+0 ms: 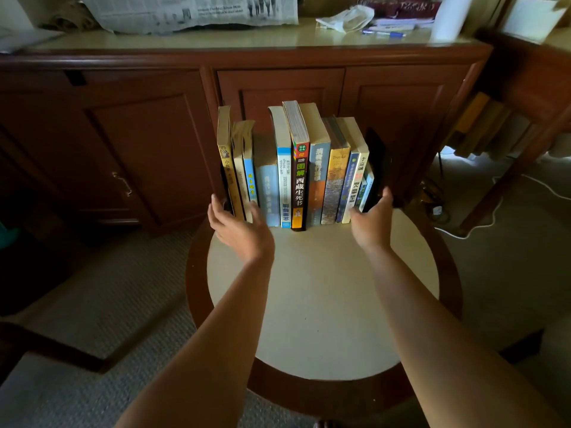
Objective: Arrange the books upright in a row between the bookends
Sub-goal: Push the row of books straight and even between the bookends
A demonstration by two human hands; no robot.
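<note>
Several books (pixel 298 180) stand upright in a row at the far side of a round table (pixel 321 304). A black bookend (pixel 378 168) closes the right end. At the left end a dark bookend (pixel 225 186) is mostly hidden behind the first yellow book (pixel 227 162). My left hand (pixel 238 227) cups the bottom of the left-end books, thumb outside by the bookend, fingers on the spines. My right hand (pixel 370 220) grips the base of the right bookend, thumb up its outer side. Between the third book and the pale blue one sits a small gap.
A dark wooden cabinet (pixel 154 134) stands right behind the table, with newspaper (pixel 188 10), papers and a pen on top. A white cable (pixel 482 223) lies on the carpet at the right. A chair seat (pixel 46 381) is at the lower left.
</note>
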